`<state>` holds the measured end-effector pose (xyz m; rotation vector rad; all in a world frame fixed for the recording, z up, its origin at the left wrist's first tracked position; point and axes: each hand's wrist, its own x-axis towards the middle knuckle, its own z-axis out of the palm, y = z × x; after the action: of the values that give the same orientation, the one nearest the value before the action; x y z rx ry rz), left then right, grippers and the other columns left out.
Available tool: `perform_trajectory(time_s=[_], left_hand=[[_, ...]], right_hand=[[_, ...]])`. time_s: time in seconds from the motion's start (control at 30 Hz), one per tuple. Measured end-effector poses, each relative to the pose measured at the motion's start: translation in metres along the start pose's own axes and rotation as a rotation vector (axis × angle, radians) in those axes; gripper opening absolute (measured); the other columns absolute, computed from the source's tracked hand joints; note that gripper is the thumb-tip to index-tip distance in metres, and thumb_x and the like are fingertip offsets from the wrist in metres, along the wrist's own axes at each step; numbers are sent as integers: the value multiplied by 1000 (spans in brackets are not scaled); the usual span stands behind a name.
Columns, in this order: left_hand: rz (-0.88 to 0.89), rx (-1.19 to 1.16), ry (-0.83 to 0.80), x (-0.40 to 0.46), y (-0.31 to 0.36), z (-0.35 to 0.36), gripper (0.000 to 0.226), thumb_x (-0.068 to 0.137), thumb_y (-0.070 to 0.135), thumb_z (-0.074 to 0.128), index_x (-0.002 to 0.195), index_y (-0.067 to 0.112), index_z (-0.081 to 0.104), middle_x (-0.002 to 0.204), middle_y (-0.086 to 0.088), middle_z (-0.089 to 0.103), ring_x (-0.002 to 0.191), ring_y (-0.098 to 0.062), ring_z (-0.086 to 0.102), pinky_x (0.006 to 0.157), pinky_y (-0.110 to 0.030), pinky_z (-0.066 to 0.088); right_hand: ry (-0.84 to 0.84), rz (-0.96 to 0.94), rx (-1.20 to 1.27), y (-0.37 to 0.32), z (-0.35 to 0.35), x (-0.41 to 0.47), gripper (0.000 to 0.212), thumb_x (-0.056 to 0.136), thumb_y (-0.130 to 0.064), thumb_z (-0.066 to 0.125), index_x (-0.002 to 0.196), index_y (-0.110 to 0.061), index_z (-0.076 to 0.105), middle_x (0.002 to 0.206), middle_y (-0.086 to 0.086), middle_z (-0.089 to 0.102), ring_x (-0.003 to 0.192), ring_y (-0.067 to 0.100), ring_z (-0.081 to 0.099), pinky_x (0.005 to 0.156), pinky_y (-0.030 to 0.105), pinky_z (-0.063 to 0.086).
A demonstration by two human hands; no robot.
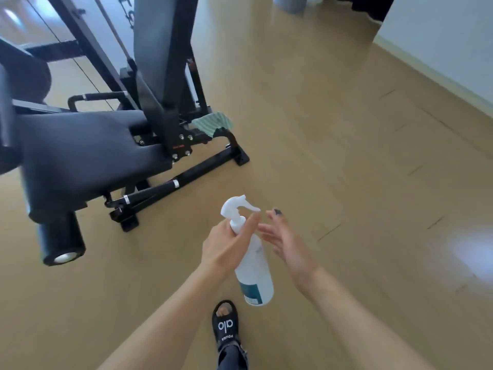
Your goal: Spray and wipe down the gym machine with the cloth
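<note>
Head view, and I have the spray bottle (253, 265) at six o'clock, low centre, hanging over the floor (346, 156) above my sandal (225, 320). My left hand (226, 245) wraps the neck just under the white trigger head, fingers curled round it, nozzle tipped toward eleven o'clock. That is a firm grip on the bottle. My right hand (286, 243) sits just beside it at three o'clock, fingers spread and relaxed, holding nothing; I cannot tell whether the fingertips brush the bottle.

I judge the bottle as smooth rigid plastic, possibly slick, its weight low in the body, so the narrow neck is the sound place to hold, with a finger free for the trigger.

Up at eleven o'clock lies the green cloth (212, 122), draped on the frame of the gym machine (88, 153) behind the padded seat, well apart from both hands. It looks soft and limp; I would pinch it by a loose edge. Spraying looks to be the step in hand.
</note>
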<state>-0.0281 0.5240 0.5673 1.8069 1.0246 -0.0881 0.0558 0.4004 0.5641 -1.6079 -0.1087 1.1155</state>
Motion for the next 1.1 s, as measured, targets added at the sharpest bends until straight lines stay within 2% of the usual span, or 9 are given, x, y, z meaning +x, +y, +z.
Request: perform_trajectory(time_s=[0.07, 0.17, 0.3, 0.43, 0.57, 0.67, 0.87, 1.0, 1.1], left_hand=[[-63, -112, 50, 12, -2, -33, 77, 78, 89, 38, 88, 17, 66, 83, -2, 73, 82, -25, 69, 86, -46, 56], [-132, -305, 111, 31, -2, -76, 64, 77, 85, 46, 80, 27, 71, 80, 10, 75, 88, -21, 72, 90, -46, 58], [-87, -541, 86, 62, 7, -122, 21, 97, 55, 63, 105, 39, 73, 97, 12, 77, 96, -13, 70, 89, -34, 57], [-19, -645, -45, 96, 16, -173, 23, 97, 27, 73, 119, 35, 72, 115, 9, 78, 108, -19, 74, 97, -38, 58], [-119, -671, -28, 129, 37, -201, 22, 103, 37, 65, 99, 16, 69, 102, -1, 79, 62, -15, 67, 64, -30, 55], [-109, -556, 135, 163, 42, -199, 37, 105, 43, 56, 84, 16, 69, 87, -7, 68, 52, -13, 55, 63, -30, 49], [-38, -381, 242, 232, 37, -192, 34, 106, 34, 56, 94, 4, 68, 62, 0, 53, 55, -11, 47, 61, -31, 45], [-96, -392, 297, 281, 28, -193, 32, 105, 28, 58, 87, 3, 67, 56, 4, 51, 50, -10, 45, 54, -25, 43], [-130, -396, 334, 317, 22, -185, 31, 105, 26, 59, 83, 5, 68, 59, -1, 53, 51, -11, 48, 51, -23, 43]], right_hand=[[-40, 71, 6, -9, 39, 12, 48, 104, -61, 23, 124, -33, 56, 110, -10, 72, 104, 2, 66, 84, 18, 47], [-84, 113, -13, -29, 88, 34, 64, 110, -43, 14, 106, -6, 66, 77, -1, 74, 67, 5, 70, 57, 14, 50], [-81, 49, -65, -56, 132, 67, 59, 112, -34, 18, 103, -2, 67, 81, 8, 70, 53, 0, 65, 48, 11, 46], [-77, 136, 26, -83, 160, 98, 54, 111, -37, 20, 103, -11, 67, 79, 2, 75, 69, 10, 71, 59, 20, 55], [-103, 201, -3, -99, 165, 135, 55, 111, -36, 18, 94, -15, 66, 73, -3, 75, 70, 9, 70, 63, 23, 54], [-128, 237, -148, -116, 167, 174, 53, 111, -36, 20, 90, -14, 64, 75, -1, 74, 82, 17, 67, 67, 23, 53], [-7, 208, -374, -146, 130, 309, 31, 104, -35, 48, 125, -13, 55, 104, 5, 67, 87, 19, 64, 71, 29, 47], [87, 232, -330, -172, 96, 415, 53, 98, -31, 61, 144, -13, 42, 117, 8, 63, 86, 22, 64, 90, 41, 56], [147, 268, -267, -178, 83, 479, 66, 96, -29, 67, 151, -11, 33, 129, 18, 59, 104, 27, 65, 105, 50, 50]])
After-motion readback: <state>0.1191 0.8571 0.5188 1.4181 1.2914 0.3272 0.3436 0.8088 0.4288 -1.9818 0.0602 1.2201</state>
